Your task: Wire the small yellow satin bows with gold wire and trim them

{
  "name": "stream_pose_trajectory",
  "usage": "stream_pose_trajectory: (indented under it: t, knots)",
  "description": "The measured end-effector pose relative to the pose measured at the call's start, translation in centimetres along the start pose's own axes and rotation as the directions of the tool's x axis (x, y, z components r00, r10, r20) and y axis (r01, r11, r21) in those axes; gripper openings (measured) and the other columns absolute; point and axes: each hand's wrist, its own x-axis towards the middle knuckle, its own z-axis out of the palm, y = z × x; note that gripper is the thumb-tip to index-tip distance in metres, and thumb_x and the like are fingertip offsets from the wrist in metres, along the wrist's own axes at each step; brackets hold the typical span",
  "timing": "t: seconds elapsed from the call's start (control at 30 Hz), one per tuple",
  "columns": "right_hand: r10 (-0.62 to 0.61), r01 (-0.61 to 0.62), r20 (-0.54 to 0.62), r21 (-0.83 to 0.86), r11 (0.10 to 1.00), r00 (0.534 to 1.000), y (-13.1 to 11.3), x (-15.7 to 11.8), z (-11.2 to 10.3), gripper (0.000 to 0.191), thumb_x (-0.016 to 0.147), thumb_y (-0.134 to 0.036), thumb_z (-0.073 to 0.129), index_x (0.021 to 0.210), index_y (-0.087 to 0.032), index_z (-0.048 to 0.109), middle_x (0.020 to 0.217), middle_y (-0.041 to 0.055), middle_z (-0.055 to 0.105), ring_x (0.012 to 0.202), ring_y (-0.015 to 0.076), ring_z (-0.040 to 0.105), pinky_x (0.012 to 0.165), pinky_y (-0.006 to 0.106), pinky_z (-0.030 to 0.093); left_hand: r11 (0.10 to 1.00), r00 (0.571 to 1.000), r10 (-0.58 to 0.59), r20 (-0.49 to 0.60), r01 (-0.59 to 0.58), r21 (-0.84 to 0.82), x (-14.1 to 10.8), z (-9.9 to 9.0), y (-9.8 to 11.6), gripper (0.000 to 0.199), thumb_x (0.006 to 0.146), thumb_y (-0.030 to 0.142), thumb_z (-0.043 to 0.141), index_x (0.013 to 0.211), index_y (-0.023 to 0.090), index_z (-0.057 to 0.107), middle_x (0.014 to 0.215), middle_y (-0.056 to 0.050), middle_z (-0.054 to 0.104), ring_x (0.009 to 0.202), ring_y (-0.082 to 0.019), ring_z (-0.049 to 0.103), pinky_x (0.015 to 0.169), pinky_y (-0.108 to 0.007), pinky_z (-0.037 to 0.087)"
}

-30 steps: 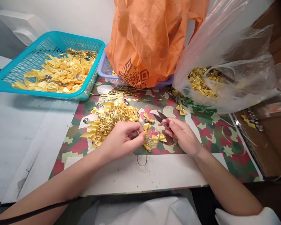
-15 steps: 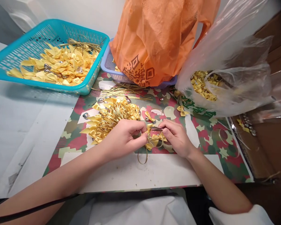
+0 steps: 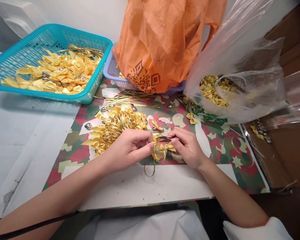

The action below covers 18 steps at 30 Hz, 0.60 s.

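My left hand (image 3: 135, 146) is closed, thumb and forefinger pinching a yellow ribbon bow (image 3: 155, 136) with gold cord. Below those fingers hangs a gold cord loop (image 3: 149, 168). From the right, my right hand (image 3: 188, 146) grips small dark metal snips (image 3: 164, 139), their parted blades pointing left at the bow. More yellow bows and gold loops lie just under the blades. Beside my left hand spreads a pile of yellow bows with gold cords (image 3: 117, 128). One loose bow with a silver bead (image 3: 157, 125) lies just beyond my hands.
A teal basket (image 3: 90, 95) of yellow ribbon pieces stands back left. An orange bag (image 3: 162, 43) rests in a purple basket (image 3: 110, 71). Straight gold cords (image 3: 130, 99) lie before it. A clear plastic bag (image 3: 252, 100) with gold bows stands right. Camouflage-patterned paper (image 3: 72, 146) covers the table.
The snips' blades now show more plainly, spread apart and farther over the bow. The whole view has shifted slightly. Both hands keep their grips.
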Motion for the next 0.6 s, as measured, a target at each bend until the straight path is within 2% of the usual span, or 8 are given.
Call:
stream_pose_trajectory:
  t: [0.6]
  knots:
    - [0.114, -0.109, -0.064, 0.079, 0.991, 0.991, -0.5, -0.2, 1.0, 0.037, 0.097, -0.045, 0.045, 0.071, -0.020, 0.053, 0.064, -0.0014, 0.050, 0.062, 0.0132, 0.046, 0.061, 0.027, 0.034, 0.999, 0.999, -0.034, 0.003, 0.034, -0.020, 0.1, 0.1, -0.2, 0.028, 0.087, 0.023, 0.049, 0.059, 0.019, 0.047, 0.045, 0.006, 0.044, 0.038, -0.007, 0.041, 0.039, -0.018, 0.029]
